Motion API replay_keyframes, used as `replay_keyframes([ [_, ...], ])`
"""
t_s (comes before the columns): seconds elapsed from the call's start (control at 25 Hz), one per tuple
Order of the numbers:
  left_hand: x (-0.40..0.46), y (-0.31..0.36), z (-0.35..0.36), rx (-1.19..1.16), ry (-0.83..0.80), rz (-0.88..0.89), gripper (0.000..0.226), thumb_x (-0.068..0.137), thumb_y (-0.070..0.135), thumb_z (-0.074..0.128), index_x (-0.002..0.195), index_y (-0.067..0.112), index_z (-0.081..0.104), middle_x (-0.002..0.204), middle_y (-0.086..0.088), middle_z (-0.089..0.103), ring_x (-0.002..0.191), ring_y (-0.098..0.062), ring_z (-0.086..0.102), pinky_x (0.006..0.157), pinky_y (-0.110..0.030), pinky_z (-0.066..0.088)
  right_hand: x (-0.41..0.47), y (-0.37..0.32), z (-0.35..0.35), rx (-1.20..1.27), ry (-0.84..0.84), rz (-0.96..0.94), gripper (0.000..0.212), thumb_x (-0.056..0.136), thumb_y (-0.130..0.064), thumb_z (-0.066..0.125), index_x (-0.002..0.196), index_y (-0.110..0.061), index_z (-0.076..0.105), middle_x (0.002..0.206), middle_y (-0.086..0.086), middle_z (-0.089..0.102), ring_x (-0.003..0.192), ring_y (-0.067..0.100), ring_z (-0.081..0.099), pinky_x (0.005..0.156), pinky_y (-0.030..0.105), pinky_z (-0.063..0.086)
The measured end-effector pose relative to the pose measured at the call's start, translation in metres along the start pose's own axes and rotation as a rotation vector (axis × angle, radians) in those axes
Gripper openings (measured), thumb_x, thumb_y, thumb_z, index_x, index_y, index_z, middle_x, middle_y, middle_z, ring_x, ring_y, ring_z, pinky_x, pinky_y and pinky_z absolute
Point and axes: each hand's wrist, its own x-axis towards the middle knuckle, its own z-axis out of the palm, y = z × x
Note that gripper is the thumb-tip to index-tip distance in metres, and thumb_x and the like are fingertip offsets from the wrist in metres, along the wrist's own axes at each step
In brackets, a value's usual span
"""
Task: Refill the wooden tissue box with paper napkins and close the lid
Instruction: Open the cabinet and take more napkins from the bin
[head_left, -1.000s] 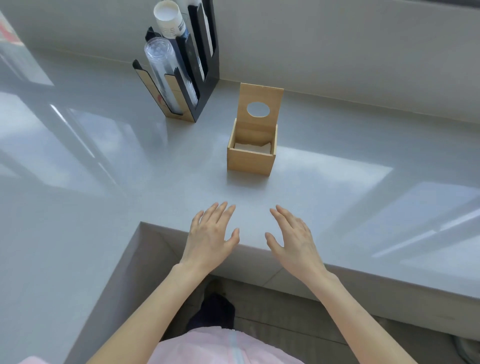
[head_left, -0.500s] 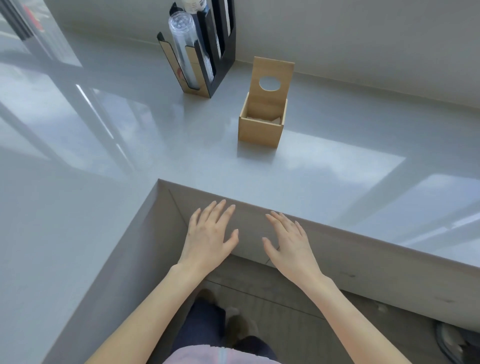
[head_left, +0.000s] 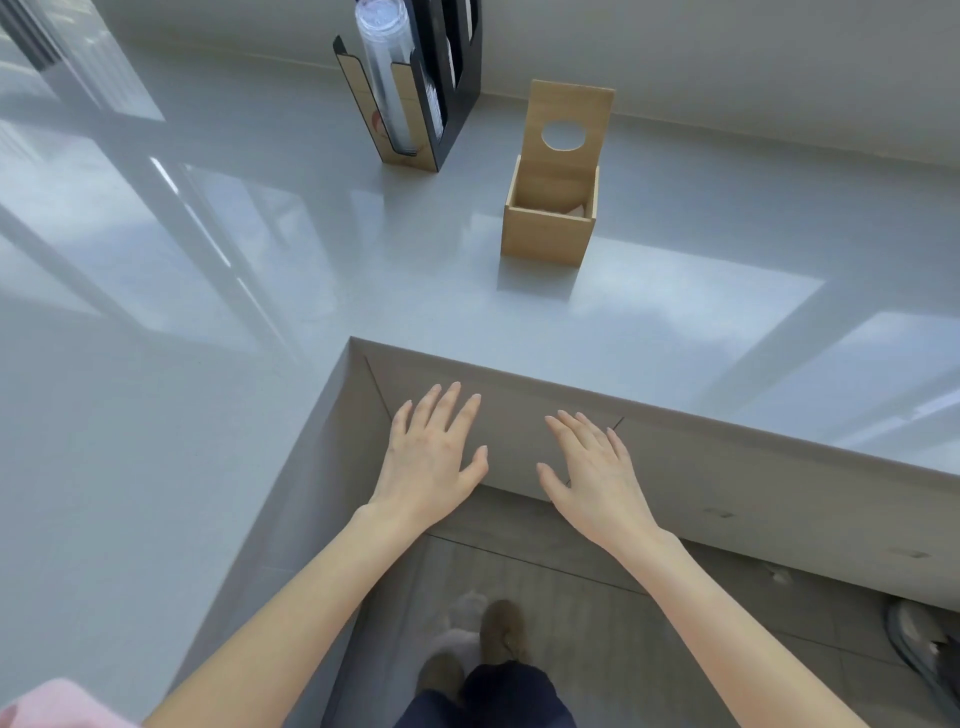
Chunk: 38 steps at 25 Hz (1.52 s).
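Worktop: grey, glossy, L-shaped, wrapping round me on the left and the far side; window light reflected across it.

Cup holder: black with wooden side panels, far on the worktop near the wall, left of the box; a stack of clear cups leans in its front slot.

My left hand: palm down, fingers spread and straight, grip apart and empty, hanging near the inner corner of the worktop's edge, below its top surface.

Wooden tissue box: upright on the far worktop, well apart from both hands, just right of the cup holder. Its lid stands raised at the back, with a round hole through it. Inside, a little pale paper shows low in the right corner; how much there is I cannot tell.

My right hand: palm down, fingers loosely spread, grip apart and empty, beside the left hand in front of the worktop's side panel.

Floor: grey wood planks; my shoes near the bottom.
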Motion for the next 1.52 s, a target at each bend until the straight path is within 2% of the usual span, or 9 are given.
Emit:
replay_keyframes([
  [0.4, 0.017, -0.025, 0.044, -0.01, -0.09, 0.037, 0.062, 0.091, 0.039, 0.033, 0.145, 0.019, 0.01, 0.157, -0.002, 0.009, 0.144, -0.018, 0.004, 0.116, -0.039, 0.004, 0.013, 0.02, 0.039, -0.066, -0.024, 0.068, 0.059, 0.094, -0.028, 0.039, 0.147, -0.017, 0.014, 0.158, -0.001, 0.011, 0.145, 0.012, 0.008, 0.118, 0.034, 0.005],
  [0.68, 0.049, -0.022, 0.098, 0.025, -0.059, 0.085, 0.063, 0.09, 0.037, 0.035, 0.144, 0.014, 0.013, 0.157, -0.001, 0.009, 0.143, -0.023, 0.005, 0.115, -0.042, 0.007, 0.042, 0.06, 0.076, -0.169, 0.009, 0.076, 0.062, 0.091, -0.023, 0.041, 0.145, -0.013, 0.014, 0.157, 0.004, 0.011, 0.144, 0.016, 0.009, 0.115, 0.036, 0.013],
  [0.76, 0.061, -0.017, 0.109, 0.009, -0.055, 0.1, 0.062, 0.089, 0.035, 0.036, 0.144, 0.014, 0.015, 0.156, 0.0, 0.012, 0.143, -0.024, 0.006, 0.115, -0.044, 0.01, 0.054, 0.071, 0.083, -0.183, 0.043, 0.086, 0.063, 0.089, -0.02, 0.043, 0.145, -0.012, 0.016, 0.155, 0.006, 0.016, 0.143, 0.018, 0.011, 0.116, 0.037, 0.012],
  [0.92, 0.082, -0.01, 0.124, 0.03, -0.042, 0.148, 0.065, 0.088, 0.033, 0.04, 0.144, 0.013, 0.015, 0.153, -0.003, 0.022, 0.142, -0.029, 0.01, 0.115, -0.047, 0.007, 0.076, 0.08, 0.091, -0.22, 0.166, 0.089, 0.062, 0.084, -0.016, 0.048, 0.142, -0.009, 0.027, 0.143, 0.008, 0.039, 0.136, 0.023, 0.028, 0.116, 0.041, 0.013],
  [1.08, 0.097, -0.002, 0.134, 0.033, -0.018, 0.13, 0.065, 0.086, 0.031, 0.043, 0.142, 0.009, 0.02, 0.147, -0.008, 0.033, 0.137, -0.035, 0.016, 0.115, -0.05, 0.005, 0.088, 0.087, 0.098, -0.25, 0.186, 0.08, 0.06, 0.082, -0.012, 0.051, 0.14, -0.006, 0.032, 0.141, 0.009, 0.044, 0.135, 0.024, 0.033, 0.115, 0.041, 0.014],
  [1.16, 0.102, 0.002, 0.14, 0.032, -0.031, 0.149, 0.066, 0.085, 0.031, 0.044, 0.142, 0.009, 0.02, 0.147, -0.007, 0.032, 0.137, -0.034, 0.016, 0.115, -0.05, 0.003, 0.09, 0.087, 0.103, -0.267, 0.218, 0.082, 0.061, 0.078, -0.007, 0.057, 0.136, -0.003, 0.039, 0.136, 0.013, 0.05, 0.131, 0.027, 0.041, 0.113, 0.043, 0.023],
  [1.28, 0.103, 0.007, 0.149, 0.014, -0.035, 0.116, 0.068, 0.083, 0.028, 0.046, 0.143, 0.009, 0.02, 0.148, -0.008, 0.031, 0.139, -0.033, 0.015, 0.114, -0.052, 0.003, 0.088, 0.087, 0.107, -0.311, 0.3, 0.072, 0.066, 0.061, -0.001, 0.073, 0.124, 0.002, 0.053, 0.12, 0.016, 0.063, 0.116, 0.031, 0.058, 0.103, 0.048, 0.04],
  [1.4, 0.099, 0.013, 0.15, 0.016, 0.024, 0.077, 0.067, 0.078, 0.025, 0.053, 0.138, 0.006, 0.031, 0.141, -0.014, 0.041, 0.135, -0.037, 0.026, 0.113, -0.056, 0.01, 0.079, 0.081, 0.11, -0.321, 0.351, 0.051, 0.074, 0.052, 0.003, 0.074, 0.123, 0.003, 0.054, 0.119, 0.016, 0.064, 0.113, 0.032, 0.06, 0.1, 0.05, 0.043],
  [1.52, 0.09, 0.022, 0.15, 0.022, 0.139, 0.043, 0.06, 0.069, 0.019, 0.062, 0.126, 0.005, 0.05, 0.125, -0.021, 0.055, 0.122, -0.045, 0.043, 0.104, -0.062, 0.025, 0.06, 0.072, 0.117, -0.319, 0.382, 0.018, 0.071, 0.054, 0.005, 0.067, 0.124, 0.004, 0.054, 0.124, 0.017, 0.061, 0.115, 0.032, 0.058, 0.099, 0.049, 0.045],
])
